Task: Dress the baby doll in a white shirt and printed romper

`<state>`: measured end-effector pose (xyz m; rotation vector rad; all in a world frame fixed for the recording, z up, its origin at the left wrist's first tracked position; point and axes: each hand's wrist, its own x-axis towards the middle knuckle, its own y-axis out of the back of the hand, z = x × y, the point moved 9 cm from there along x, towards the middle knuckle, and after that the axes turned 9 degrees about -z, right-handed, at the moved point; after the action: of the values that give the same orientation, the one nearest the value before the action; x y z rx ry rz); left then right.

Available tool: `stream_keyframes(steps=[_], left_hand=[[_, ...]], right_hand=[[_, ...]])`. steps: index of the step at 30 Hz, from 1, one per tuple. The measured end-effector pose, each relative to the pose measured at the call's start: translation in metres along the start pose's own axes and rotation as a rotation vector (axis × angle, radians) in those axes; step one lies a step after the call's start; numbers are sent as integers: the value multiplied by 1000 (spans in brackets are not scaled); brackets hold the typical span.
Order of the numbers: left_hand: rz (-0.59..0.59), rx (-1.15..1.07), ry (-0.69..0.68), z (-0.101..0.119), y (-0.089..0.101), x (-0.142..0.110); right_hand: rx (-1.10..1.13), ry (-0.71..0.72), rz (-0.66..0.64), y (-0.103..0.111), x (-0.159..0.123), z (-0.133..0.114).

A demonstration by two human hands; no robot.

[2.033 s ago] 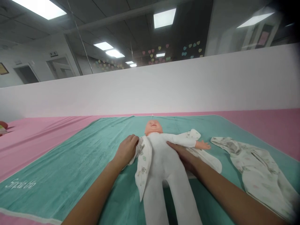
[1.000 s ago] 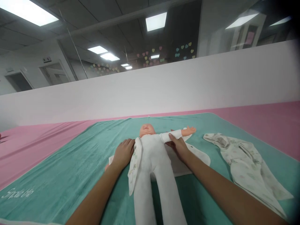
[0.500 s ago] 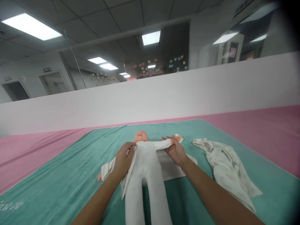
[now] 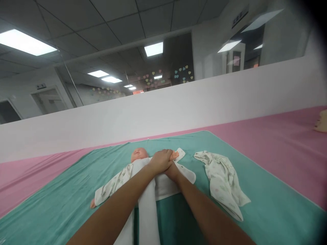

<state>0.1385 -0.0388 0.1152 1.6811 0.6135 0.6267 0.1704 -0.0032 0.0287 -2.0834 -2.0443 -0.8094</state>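
A baby doll (image 4: 139, 153) lies on its back in a white body suit, its legs toward me. One printed shirt sleeve (image 4: 114, 183) covers its arm on the left, with the doll's hand out at the cuff. My left hand (image 4: 162, 160) reaches across the chest and is closed over the doll's other arm near the wrist. Beside and below it, my right hand (image 4: 173, 171) holds the same arm, its fingers largely hidden. The doll's small hand (image 4: 174, 156) pokes out past my fingers. Under that arm the shirt's loose half (image 4: 188, 174) lies spread flat.
To the right, a crumpled printed baby garment (image 4: 222, 180) rests on the green sheet (image 4: 265, 200). Pink padding (image 4: 276, 139) surrounds the sheet, and a low white wall (image 4: 158, 119) runs behind. A beige object (image 4: 321, 121) is cut off at the right edge.
My left hand has left the shirt edge at the doll's left-side shoulder and crossed to the outstretched arm, joining my right hand. The view has swung slightly right.
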Motion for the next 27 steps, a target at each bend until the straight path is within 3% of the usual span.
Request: stream_keyframes(steps=[5,9,13,17,22,27], left_hand=[[-155,162,-173,17,-23,6],[-252,214,-189,21,-36,8],[-367,150,-146,13,-40,5],[-449,135,-114,3,-46,0],[-484,184,42,-15,-52,4],[-445,71,139,-39,-42,8]], right_hand=[[-287,-188,63,34,-3,26],[-281,-236,-5,56,-4,38],[-90,-219,-110,61,0,39],[228,-238,-227,51,-4,35],[702,-287,-342,35,-12,26],[863,-290,-344,36,-12,16]])
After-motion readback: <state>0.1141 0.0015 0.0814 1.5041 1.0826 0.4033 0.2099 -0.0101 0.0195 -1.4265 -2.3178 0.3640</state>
